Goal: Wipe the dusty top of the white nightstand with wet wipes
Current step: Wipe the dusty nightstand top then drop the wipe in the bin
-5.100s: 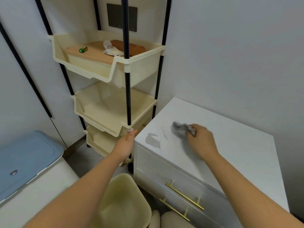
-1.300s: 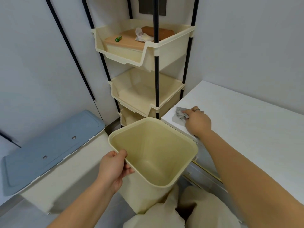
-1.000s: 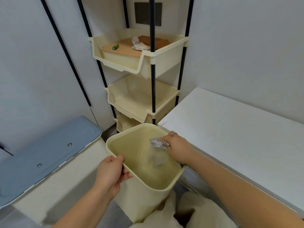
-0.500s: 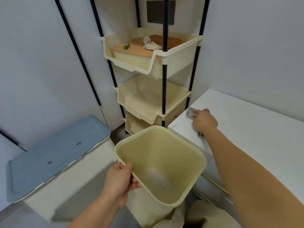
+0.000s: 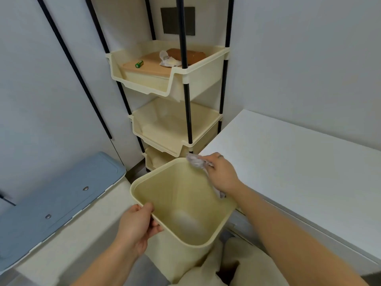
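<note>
L hand (image 5: 136, 226): grips near-left corner of bin (image 5: 162, 190) rim. Thumb lies over the rim edge, other fingers curl under/outside the wall. Firm hold, nothing else in it.
R hand (image 5: 221, 174): fingers curled tight round the wet wipe (image 5: 195, 162), knuckles up, thumb side not visible. Ring (image 5: 220, 156) on one finger.
Wipe: crumpled, grey w/ dirt. The wad sticks out past the fingertips toward the rack, and a tail hangs below the palm into the bin mouth.
Wipe pos: over the bin's far-right rim, just beside the nightstand's front-left corner. Can't tell if it touches rim or corner.
Bin: cream plastic, held up off the floor, tilted w/ mouth toward cam, right side close against the nightstand front. Pale grey smudge (image 5: 185, 218) at the bottom inside, blurred.
Nightstand top (image 5: 299, 166): white, visible part reads uniform. R forearm crosses its front edge.
Rack (image 5: 177, 129): cream tiers on black poles, left of nightstand, behind bin.
Top tier: green battery (image 5: 139, 64), crumpled white wrapper (image 5: 168, 60) and brown block (image 5: 189, 55), all on a tan lid.
Blue lid (image 5: 51, 203): on a cream box at lower left, well apart from both hands.
Dark plate (image 5: 177, 20): on the wall behind the rack.
</note>
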